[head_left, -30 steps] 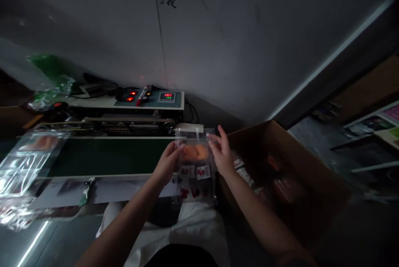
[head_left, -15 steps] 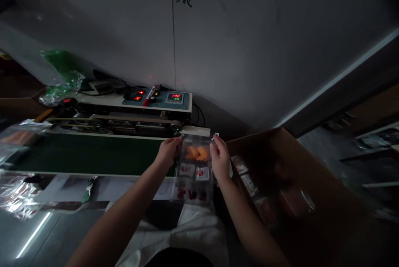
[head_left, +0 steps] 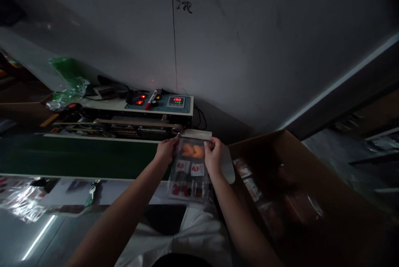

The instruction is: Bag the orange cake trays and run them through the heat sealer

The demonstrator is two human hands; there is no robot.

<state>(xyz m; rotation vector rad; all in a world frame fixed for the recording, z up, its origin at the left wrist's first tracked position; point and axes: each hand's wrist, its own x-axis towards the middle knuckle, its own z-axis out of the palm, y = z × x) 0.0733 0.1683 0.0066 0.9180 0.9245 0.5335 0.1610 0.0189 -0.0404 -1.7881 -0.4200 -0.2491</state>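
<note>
A clear plastic bag (head_left: pixel 190 169) with orange pieces at its top and small red-and-white packets below is held between both hands. My left hand (head_left: pixel 166 150) pinches its upper left edge and my right hand (head_left: pixel 213 157) grips its upper right edge. The bag's top sits at the right end of the sealing machine (head_left: pixel 137 118), by the white guide (head_left: pixel 197 134) over the green conveyor belt (head_left: pixel 77 157).
The machine's control panel (head_left: pixel 162 101) shows red lights and a digital readout. An open cardboard box (head_left: pixel 289 188) with packets stands at my right. Clear bags (head_left: pixel 21 200) lie at the left front. A green plastic bundle (head_left: pixel 67 78) sits behind the machine by the wall.
Both hands carried the bag slightly up and toward the machine's right end. My right hand went from spread fingers to a grip on the bag's edge. The camera turned, and the bags at left slid out of view.
</note>
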